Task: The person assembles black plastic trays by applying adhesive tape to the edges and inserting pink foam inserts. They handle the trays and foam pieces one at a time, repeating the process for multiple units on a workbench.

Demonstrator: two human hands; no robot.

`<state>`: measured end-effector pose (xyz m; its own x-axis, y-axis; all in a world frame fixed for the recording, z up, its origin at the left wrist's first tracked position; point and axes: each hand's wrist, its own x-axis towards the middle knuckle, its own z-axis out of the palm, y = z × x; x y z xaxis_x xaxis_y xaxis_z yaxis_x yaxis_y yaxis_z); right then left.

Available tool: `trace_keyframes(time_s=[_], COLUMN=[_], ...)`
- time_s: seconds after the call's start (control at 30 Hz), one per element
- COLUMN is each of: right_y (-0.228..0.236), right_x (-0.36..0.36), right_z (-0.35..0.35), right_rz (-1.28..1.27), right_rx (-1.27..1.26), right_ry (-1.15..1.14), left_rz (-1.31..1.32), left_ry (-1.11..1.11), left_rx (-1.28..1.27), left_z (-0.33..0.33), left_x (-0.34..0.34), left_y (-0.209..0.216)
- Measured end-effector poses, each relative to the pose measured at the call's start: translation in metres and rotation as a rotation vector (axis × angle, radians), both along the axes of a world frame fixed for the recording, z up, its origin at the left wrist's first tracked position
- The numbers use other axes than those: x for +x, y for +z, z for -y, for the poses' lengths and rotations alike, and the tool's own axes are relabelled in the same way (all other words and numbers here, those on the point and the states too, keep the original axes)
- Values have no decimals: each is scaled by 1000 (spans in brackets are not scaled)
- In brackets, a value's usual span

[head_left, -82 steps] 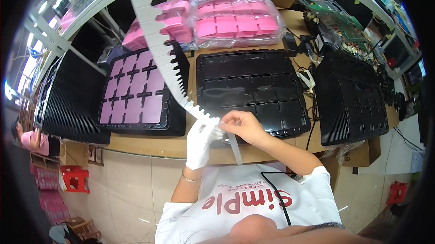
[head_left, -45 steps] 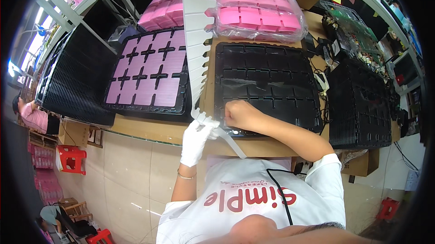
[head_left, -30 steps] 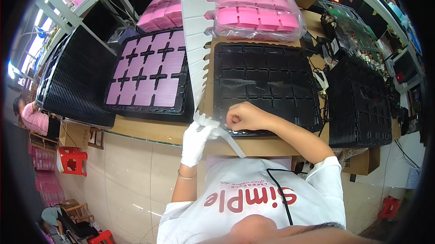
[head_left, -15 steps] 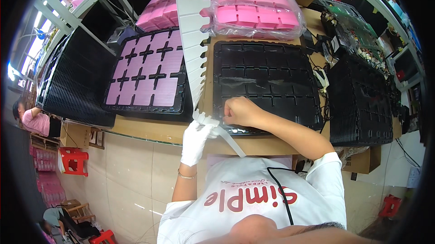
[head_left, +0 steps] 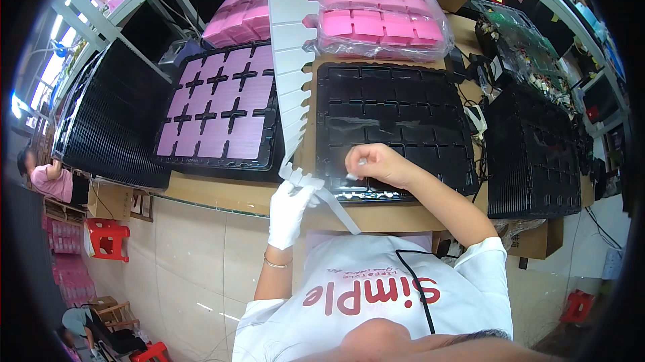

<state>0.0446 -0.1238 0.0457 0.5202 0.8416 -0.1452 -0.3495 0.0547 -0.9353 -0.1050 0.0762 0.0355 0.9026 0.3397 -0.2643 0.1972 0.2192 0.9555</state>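
Note:
In a white glove, my left hand [head_left: 287, 211] is closed on the lower end of a long white strip with notched edges [head_left: 289, 60]. The strip rises from there toward the far side of the bench, and a narrow pale tail [head_left: 341, 216] hangs to the right of the glove. My bare right hand [head_left: 381, 164] is above the near part of a black compartment tray [head_left: 396, 103]. Its fingertips pinch a small whitish piece [head_left: 351, 176] of a kind I cannot make out. Small silvery parts [head_left: 369, 195] line the tray's near edge.
To the left stand a black tray with pink-purple inserts [head_left: 215, 103] and a tall stack of black trays [head_left: 111, 120]. Bagged pink partitioned packs [head_left: 383, 23] lie behind. More stacked trays [head_left: 534, 154] and cables are at right. A co-worker [head_left: 54, 177] is far left.
My right hand has moved slightly right, away from the strip, and a small whitish piece now shows at its fingertips. The strip has swayed a little; my left hand has hardly moved.

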Motion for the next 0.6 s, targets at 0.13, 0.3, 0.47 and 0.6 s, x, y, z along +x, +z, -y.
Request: trace_keyframes(time_s=[0.13, 0.3, 0.47, 0.6], right_y=[9, 18, 17, 14], right_x=[-22, -65, -70, -76], right_z=[14, 20, 57, 71], right_rz=[-398, 79, 344, 742], right_rx=[149, -128, -166, -181], right_ry=[-145, -353, -501, -725], left_rz=[96, 89, 33, 60], left_ry=[-61, -104, -167, -184], left_rx=[-44, -367, -76, -48], left_z=[14, 53, 78, 102], left_x=[6, 18, 36, 43], left_y=[10, 24, 20, 21])
